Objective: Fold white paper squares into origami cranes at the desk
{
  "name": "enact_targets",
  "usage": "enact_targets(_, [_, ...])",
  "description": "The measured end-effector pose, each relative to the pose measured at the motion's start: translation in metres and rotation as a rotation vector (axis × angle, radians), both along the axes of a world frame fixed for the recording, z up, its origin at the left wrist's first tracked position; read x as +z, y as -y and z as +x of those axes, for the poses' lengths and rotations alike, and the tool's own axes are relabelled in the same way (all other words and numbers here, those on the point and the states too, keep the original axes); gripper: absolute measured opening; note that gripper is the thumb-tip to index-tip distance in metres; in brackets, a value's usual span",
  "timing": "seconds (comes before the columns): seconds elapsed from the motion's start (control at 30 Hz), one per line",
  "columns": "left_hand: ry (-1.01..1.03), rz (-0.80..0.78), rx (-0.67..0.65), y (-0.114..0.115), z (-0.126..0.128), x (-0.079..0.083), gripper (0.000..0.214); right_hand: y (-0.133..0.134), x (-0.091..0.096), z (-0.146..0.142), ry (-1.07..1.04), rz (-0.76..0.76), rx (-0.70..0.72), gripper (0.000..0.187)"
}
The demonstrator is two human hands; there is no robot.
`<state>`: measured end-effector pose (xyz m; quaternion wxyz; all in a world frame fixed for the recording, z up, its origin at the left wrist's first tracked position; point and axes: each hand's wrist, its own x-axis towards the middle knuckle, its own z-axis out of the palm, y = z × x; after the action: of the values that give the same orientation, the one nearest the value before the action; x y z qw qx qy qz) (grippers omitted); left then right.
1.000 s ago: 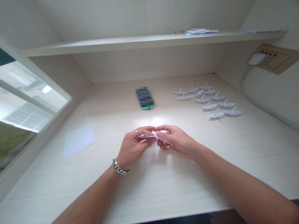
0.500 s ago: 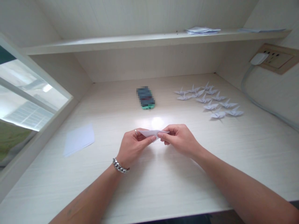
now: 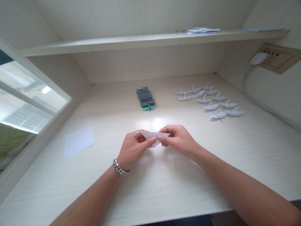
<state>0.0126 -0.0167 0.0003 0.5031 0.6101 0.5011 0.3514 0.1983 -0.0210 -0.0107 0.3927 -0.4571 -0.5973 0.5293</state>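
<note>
A small folded white paper (image 3: 154, 134), shaped like a triangle with its point downward, is held between my hands above the desk. My left hand (image 3: 135, 146) pinches its left side, thumb on the near face and fingers behind. On the other side, my right hand (image 3: 180, 138) grips it the same way, its thumb close to the left thumb near the middle. Parts of the paper are hidden by both thumbs. Behind and to the right stand several white paper cranes (image 3: 211, 106). Flat on the desk at the left lies a stack of white paper sheets (image 3: 78, 142).
A phone with a green edge (image 3: 147, 107), its screen blurred, lies beyond my hands. White papers (image 3: 202, 30) rest on the shelf (image 3: 117, 44) above. At the right wall, a plug (image 3: 258, 58) with a grey cable (image 3: 263, 106) sits in the socket.
The paper has tilted slightly so that more of its face and its lower point show. Both hands keep their pinch, the thumbs slightly nearer each other.
</note>
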Motion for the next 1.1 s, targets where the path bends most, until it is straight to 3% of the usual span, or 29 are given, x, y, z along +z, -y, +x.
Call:
enact_targets(0.53, [0.046, 0.032, -0.011, -0.0002, 0.0039, -0.0007, 0.038, 0.0013, -0.0038, -0.0042, 0.081, -0.008, -0.062, 0.019])
enact_targets(0.73, [-0.022, 0.047, -0.083, -0.0004, 0.0025, -0.0025, 0.018, 0.0019, -0.0006, -0.0042, 0.118, 0.074, -0.089, 0.025])
enact_targets(1.1, [0.109, -0.018, 0.129, -0.0009, 0.0025, -0.0030, 0.030, 0.0091, 0.0024, -0.0091, 0.168, 0.305, -0.180, 0.016])
